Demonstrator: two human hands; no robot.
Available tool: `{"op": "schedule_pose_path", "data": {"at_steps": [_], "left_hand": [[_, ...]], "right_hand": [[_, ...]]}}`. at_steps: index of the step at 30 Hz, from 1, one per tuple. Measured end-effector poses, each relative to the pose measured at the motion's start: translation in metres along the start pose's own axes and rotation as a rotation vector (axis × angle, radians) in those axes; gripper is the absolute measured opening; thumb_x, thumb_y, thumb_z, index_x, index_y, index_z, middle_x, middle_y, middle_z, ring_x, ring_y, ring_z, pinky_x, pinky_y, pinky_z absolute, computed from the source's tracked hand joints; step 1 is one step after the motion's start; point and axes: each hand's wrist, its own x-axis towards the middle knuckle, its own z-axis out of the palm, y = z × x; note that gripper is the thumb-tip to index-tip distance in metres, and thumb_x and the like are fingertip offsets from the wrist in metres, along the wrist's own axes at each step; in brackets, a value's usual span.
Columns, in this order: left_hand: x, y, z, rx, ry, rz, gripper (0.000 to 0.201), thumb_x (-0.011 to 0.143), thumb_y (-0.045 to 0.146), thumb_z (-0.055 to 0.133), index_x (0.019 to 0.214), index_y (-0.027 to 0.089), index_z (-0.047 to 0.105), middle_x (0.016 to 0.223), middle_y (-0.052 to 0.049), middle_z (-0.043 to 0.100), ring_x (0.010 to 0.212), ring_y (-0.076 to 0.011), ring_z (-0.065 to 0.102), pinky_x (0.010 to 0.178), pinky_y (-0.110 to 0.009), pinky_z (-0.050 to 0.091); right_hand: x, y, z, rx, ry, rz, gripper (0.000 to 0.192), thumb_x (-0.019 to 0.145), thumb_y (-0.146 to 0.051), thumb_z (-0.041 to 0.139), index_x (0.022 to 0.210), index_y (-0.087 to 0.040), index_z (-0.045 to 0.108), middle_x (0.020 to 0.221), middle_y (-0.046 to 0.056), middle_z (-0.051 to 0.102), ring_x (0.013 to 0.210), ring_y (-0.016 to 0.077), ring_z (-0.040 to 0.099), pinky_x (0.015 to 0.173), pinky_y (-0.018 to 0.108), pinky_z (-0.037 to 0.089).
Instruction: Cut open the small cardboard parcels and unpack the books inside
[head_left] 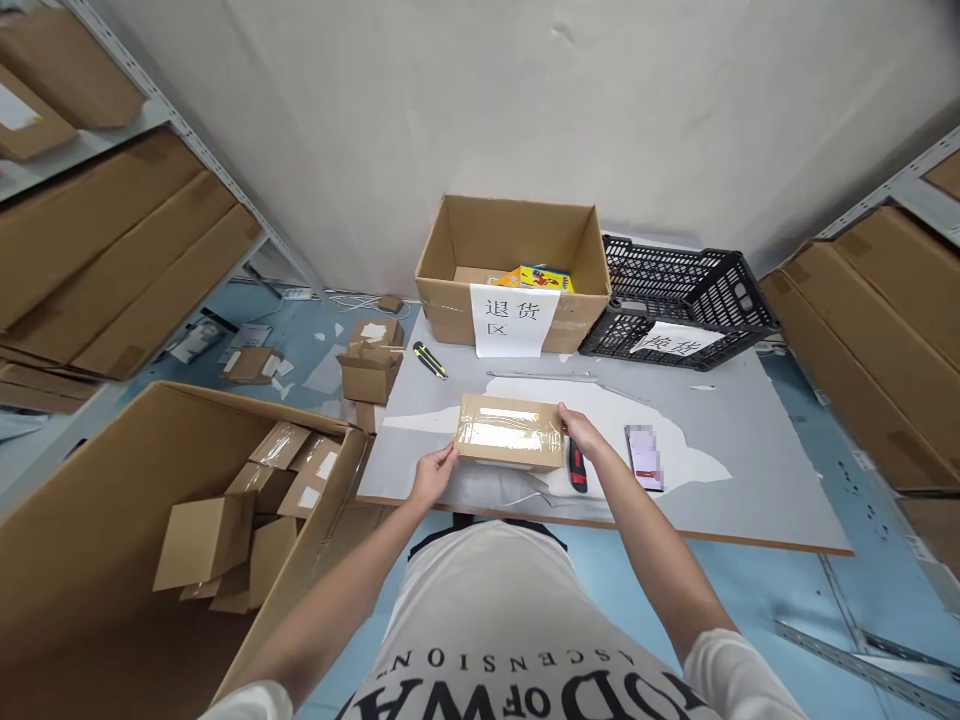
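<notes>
Head camera view: a person at a grey table [750, 480] grips a small brown cardboard parcel [511, 432] by its two short ends, near the table's front edge. Clear tape glints across the flat, rectangular box's sealed top. The left hand [433, 475] presses curled fingers to the left end; the right hand [579, 430] clasps the right end, fingers together. A red-handled cutter [577, 467] lies just beside the parcel, a phone [645, 457] nearby.

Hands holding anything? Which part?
Yes: both hold the taped box by its short ends, the left hand at its left end, the right hand at its right end. The box rests on the table.
</notes>
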Motion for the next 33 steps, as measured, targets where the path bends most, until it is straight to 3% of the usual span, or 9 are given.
{"op": "schedule_pose_path", "data": {"at_steps": [2, 7, 11, 14, 21, 25, 29, 33], "left_hand": [[0.001, -0.002, -0.002, 0.039, 0.006, 0.048, 0.046, 0.072, 0.049, 0.063, 0.106, 0.018, 0.068, 0.114, -0.006, 0.065, 0.115, -0.0307, 0.054, 0.103, -0.048, 0.037], [0.004, -0.011, -0.008, -0.003, -0.077, 0.084, 0.049, 0.071, 0.040, 0.062, 0.115, 0.017, 0.063, 0.125, -0.007, 0.058, 0.121, -0.0292, 0.049, 0.109, -0.046, 0.030], [0.008, -0.020, -0.011, 0.014, -0.149, 0.070, 0.059, 0.063, 0.036, 0.067, 0.119, 0.018, 0.059, 0.130, -0.007, 0.054, 0.125, -0.0299, 0.044, 0.107, -0.047, 0.031], [0.014, -0.024, -0.010, 0.062, -0.182, 0.119, 0.053, 0.067, 0.041, 0.065, 0.115, 0.018, 0.062, 0.126, -0.008, 0.058, 0.122, -0.0294, 0.048, 0.107, -0.046, 0.030], [0.021, -0.026, -0.003, 0.199, -0.236, 0.224, 0.040, 0.077, 0.044, 0.054, 0.105, 0.018, 0.065, 0.111, -0.008, 0.067, 0.105, -0.0298, 0.059, 0.096, -0.045, 0.041], [0.018, -0.010, -0.005, 0.265, -0.233, 0.255, 0.041, 0.081, 0.041, 0.049, 0.109, 0.015, 0.064, 0.107, -0.007, 0.069, 0.100, -0.0263, 0.062, 0.090, -0.040, 0.046], [0.018, 0.020, -0.005, 0.306, -0.211, 0.258, 0.044, 0.081, 0.041, 0.052, 0.115, 0.015, 0.062, 0.110, -0.006, 0.067, 0.090, -0.0219, 0.065, 0.085, -0.034, 0.050], [0.025, 0.041, 0.003, 0.099, -0.145, 0.277, 0.051, 0.077, 0.039, 0.060, 0.122, 0.015, 0.057, 0.124, -0.007, 0.059, 0.108, -0.0232, 0.060, 0.095, -0.034, 0.047]], "right_hand": [[-0.006, 0.005, -0.002, 0.070, 0.006, -0.055, 0.042, 0.079, -0.053, 0.053, 0.098, -0.019, 0.069, 0.108, 0.006, 0.069, 0.103, 0.0245, 0.061, 0.098, 0.043, 0.042], [-0.033, 0.050, -0.005, 0.215, 0.288, -0.127, 0.050, 0.074, -0.042, 0.060, 0.119, -0.020, 0.058, 0.131, 0.009, 0.054, 0.121, 0.0250, 0.050, 0.104, 0.044, 0.037], [-0.056, 0.100, 0.001, 0.087, 0.188, -0.124, 0.072, 0.063, -0.029, 0.068, 0.131, -0.022, 0.046, 0.138, 0.007, 0.047, 0.127, 0.0246, 0.043, 0.109, 0.047, 0.027], [-0.063, 0.115, 0.012, -0.011, 0.131, -0.142, 0.080, 0.061, -0.028, 0.069, 0.135, -0.025, 0.039, 0.139, 0.004, 0.046, 0.127, 0.0242, 0.042, 0.108, 0.047, 0.029], [-0.062, 0.106, 0.033, -0.234, 0.233, -0.206, 0.037, 0.075, -0.033, 0.054, 0.109, -0.020, 0.061, 0.102, 0.008, 0.069, 0.094, 0.0259, 0.062, 0.093, 0.044, 0.043], [-0.066, 0.100, 0.029, -0.360, 0.264, -0.200, 0.036, 0.078, -0.037, 0.050, 0.104, -0.015, 0.062, 0.095, 0.010, 0.070, 0.088, 0.0252, 0.063, 0.083, 0.039, 0.047], [-0.071, 0.077, 0.019, -0.355, 0.282, -0.219, 0.044, 0.079, -0.047, 0.050, 0.108, -0.015, 0.061, 0.098, 0.010, 0.070, 0.089, 0.0242, 0.063, 0.078, 0.034, 0.049], [-0.065, 0.046, 0.012, -0.295, 0.321, -0.256, 0.050, 0.080, -0.052, 0.049, 0.113, -0.016, 0.061, 0.106, 0.009, 0.069, 0.095, 0.0245, 0.063, 0.078, 0.032, 0.049]]}}
